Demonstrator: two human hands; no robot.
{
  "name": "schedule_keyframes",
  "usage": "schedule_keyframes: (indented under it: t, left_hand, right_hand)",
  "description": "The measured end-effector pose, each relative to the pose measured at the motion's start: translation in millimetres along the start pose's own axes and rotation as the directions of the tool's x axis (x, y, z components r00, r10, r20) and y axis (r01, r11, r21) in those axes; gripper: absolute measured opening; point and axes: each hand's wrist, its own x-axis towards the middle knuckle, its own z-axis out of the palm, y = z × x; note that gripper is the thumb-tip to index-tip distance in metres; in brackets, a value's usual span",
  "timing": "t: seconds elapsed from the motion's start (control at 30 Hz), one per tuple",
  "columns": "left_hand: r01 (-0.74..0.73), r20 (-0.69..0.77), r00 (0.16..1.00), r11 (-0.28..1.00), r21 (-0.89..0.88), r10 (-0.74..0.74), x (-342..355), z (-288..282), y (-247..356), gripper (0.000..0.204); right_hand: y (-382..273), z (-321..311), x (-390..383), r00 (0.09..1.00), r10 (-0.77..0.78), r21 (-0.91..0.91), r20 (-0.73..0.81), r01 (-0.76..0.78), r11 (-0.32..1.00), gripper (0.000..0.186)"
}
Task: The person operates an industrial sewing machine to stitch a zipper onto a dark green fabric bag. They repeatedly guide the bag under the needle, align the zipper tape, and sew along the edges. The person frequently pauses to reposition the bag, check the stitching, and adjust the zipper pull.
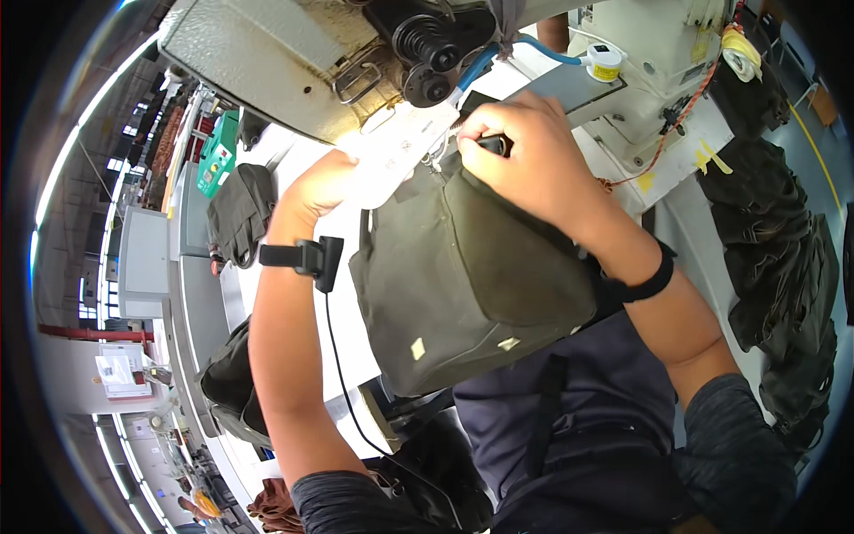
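A dark olive fabric bag (445,267) with seams and two small pale patches near its lower edge lies beneath the head of a sewing machine (267,53). My left hand (327,185) rests by the bag's upper left side. Its fingers are lost in the bright lamp glare and behind the machine head. At the bag's upper right edge, my right hand (529,156) is closed, fingers curled and thumb against the index. A small black object (495,144) with a rounded end shows within its grip; its kind is unclear. The needle area is washed out by light.
A blue hose (547,52) runs behind the machine to a white fitting (604,62). More dark olive pieces (769,240) are heaped at the right. Another dark piece (242,212) lies at the left, near a green box (218,156). A black cable (342,383) hangs from my left wrist strap.
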Motion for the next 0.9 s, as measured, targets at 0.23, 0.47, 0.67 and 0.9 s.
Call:
schedule_keyframes:
  t: [0.23, 0.47, 0.67, 0.9]
  left_hand:
    - [0.008, -0.013, 1.000, 0.927, 0.374, -0.003, -7.2, -28.4, 17.0, 0.063]
    - [-0.083, -0.025, 0.892, 0.218, 0.972, 0.452, -94.1, 68.2, 47.0, 0.059]
    - [0.166, -0.288, 0.807, 0.270, 0.948, 0.516, -93.9, 161.0, 0.9, 0.107]
    - [0.110, -0.395, 0.604, 0.419, 0.901, 0.692, -63.9, 171.8, -27.7, 0.092]
  right_hand:
    - [-38.9, 1.7, -63.3, 0.946, 0.314, 0.396, 0.079, -0.319, 0.861, 0.024]
    - [-41.6, 6.6, -73.9, 0.870, 0.422, 0.569, 0.254, -0.488, 0.662, 0.031]
    - [-41.2, 6.0, -71.7, 0.823, 0.450, 0.560, 0.348, -0.567, 0.604, 0.033]
    - [-50.8, 7.1, -72.1, 0.819, 0.466, 0.489, 0.334, -0.573, 0.657, 0.032]
